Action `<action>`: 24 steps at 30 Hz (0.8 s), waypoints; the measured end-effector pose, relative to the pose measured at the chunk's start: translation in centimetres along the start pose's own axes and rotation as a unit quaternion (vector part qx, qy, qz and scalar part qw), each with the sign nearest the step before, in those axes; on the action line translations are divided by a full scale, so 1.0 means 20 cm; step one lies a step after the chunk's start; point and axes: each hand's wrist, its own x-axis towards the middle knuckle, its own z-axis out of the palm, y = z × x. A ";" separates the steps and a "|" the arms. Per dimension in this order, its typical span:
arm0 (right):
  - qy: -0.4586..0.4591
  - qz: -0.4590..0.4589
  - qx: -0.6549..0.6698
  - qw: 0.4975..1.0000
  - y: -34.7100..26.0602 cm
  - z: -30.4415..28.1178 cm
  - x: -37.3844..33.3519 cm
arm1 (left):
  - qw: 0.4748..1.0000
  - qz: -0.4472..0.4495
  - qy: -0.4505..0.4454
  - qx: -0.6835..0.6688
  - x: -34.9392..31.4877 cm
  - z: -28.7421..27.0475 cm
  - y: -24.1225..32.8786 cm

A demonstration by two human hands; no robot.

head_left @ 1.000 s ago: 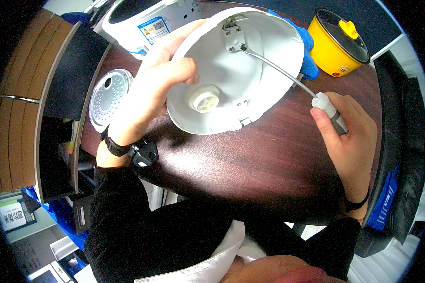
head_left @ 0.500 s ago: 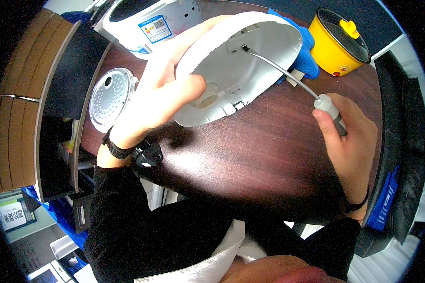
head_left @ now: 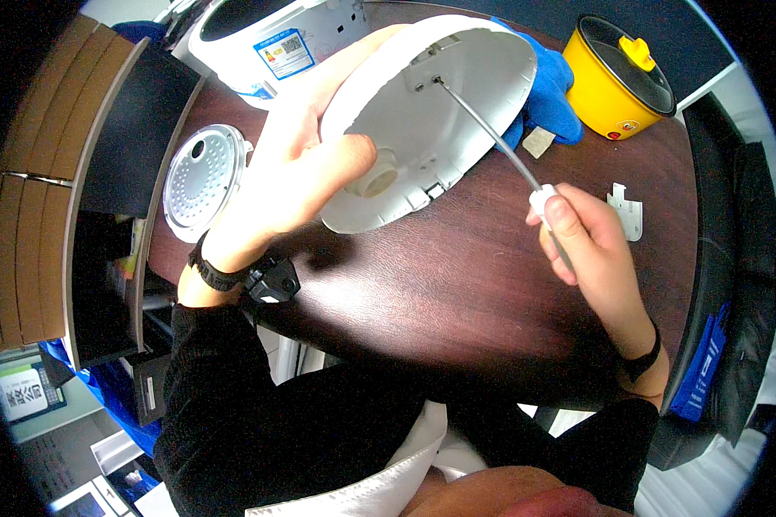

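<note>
Our left hand (head_left: 297, 177) clamps the white lid (head_left: 431, 121), likely light, rigid plastic, best gripped by its rim; our right hand (head_left: 591, 246), at four o'clock, grips the screwdriver (head_left: 491, 133).

White lid (head_left: 457, 103), yellow pot (head_left: 616, 82), blue cloth (head_left: 547, 86), dark brown table (head_left: 457, 293).

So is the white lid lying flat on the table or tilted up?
Tilted: the left hand props the white lid on edge, its underside facing the screwdriver.
</note>
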 end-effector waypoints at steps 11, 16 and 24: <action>-0.152 0.108 0.328 0.926 0.08 0.09 -0.02 | 0.997 0.015 0.005 0.076 0.00 0.00 0.01; -0.093 0.081 0.155 0.980 0.02 0.04 0.00 | 0.993 0.003 0.038 0.110 -0.01 -0.01 0.00; 0.183 -0.172 -0.345 0.904 -0.06 0.00 -0.01 | 0.993 0.034 0.019 0.116 0.00 -0.02 -0.01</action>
